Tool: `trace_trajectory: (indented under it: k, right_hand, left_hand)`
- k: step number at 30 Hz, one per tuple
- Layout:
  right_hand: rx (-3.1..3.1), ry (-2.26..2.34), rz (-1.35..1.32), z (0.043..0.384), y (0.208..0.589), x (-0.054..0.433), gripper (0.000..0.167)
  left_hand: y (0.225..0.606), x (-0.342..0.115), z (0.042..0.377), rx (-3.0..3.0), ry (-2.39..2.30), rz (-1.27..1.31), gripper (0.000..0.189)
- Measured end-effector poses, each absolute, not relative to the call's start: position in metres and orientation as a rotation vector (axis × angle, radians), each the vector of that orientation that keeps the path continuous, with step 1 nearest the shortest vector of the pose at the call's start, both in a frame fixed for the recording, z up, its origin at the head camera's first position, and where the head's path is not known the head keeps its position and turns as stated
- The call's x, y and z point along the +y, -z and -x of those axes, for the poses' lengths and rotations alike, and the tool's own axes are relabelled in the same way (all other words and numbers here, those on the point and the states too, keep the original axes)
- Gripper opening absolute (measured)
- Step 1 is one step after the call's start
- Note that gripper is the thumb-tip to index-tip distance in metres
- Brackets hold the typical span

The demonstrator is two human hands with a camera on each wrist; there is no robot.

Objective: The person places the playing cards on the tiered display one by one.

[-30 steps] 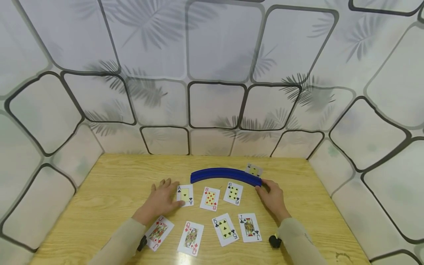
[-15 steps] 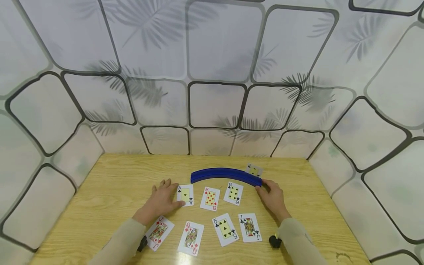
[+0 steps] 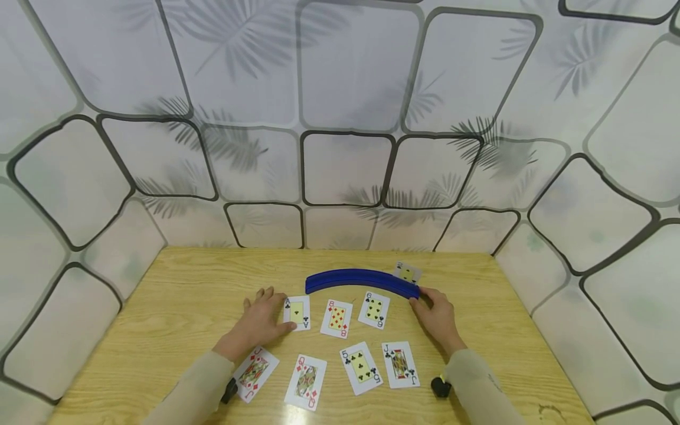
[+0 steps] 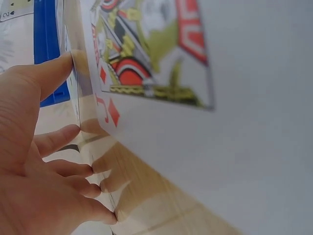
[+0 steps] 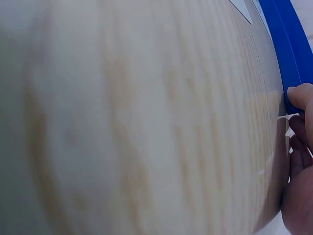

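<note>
A curved blue card holder [image 3: 356, 276] stands toward the back of the table, with one card, a two of spades [image 3: 406, 272], upright at its right end. My right hand [image 3: 437, 319] pinches that end; in the right wrist view the thumb [image 5: 299, 93] presses its front. My left hand [image 3: 260, 319] rests on the table with fingers spread, its thumb at the lower edge of the ace of clubs [image 3: 296, 313]. Beside the ace lie the eight of diamonds [image 3: 337, 319] and the six of spades [image 3: 374, 310], in front of the holder.
A nearer row holds the jack of diamonds [image 3: 255, 374], by the left wrist, the queen of diamonds [image 3: 306, 382], the five of clubs [image 3: 361, 368] and the jack of clubs [image 3: 401, 365]. Patterned walls [image 3: 345, 171] enclose the wooden table [image 3: 159, 307] at the back and sides.
</note>
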State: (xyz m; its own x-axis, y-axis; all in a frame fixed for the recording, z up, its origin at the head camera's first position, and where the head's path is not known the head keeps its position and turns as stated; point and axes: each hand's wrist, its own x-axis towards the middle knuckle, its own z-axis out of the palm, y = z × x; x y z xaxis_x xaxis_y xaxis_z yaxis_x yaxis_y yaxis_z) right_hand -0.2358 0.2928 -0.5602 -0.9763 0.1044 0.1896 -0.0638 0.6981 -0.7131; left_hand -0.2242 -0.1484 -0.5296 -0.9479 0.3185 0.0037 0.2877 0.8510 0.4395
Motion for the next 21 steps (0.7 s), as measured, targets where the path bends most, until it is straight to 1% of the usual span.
trace_trajectory:
  k: [14, 21]
  right_hand:
    - [-2.701, -1.167, 0.037, 0.2360, 0.5609, 0.2940, 0.051]
    - [-2.692, -1.160, 0.030, 0.2364, 0.5615, 0.2938, 0.049]
  left_hand:
    - [0.5249, -0.1442, 0.2220, 2.939, -0.810, -0.419, 0.072]
    - [0.5248, -0.1423, 0.2230, 2.937, -1.017, -0.400, 0.059]
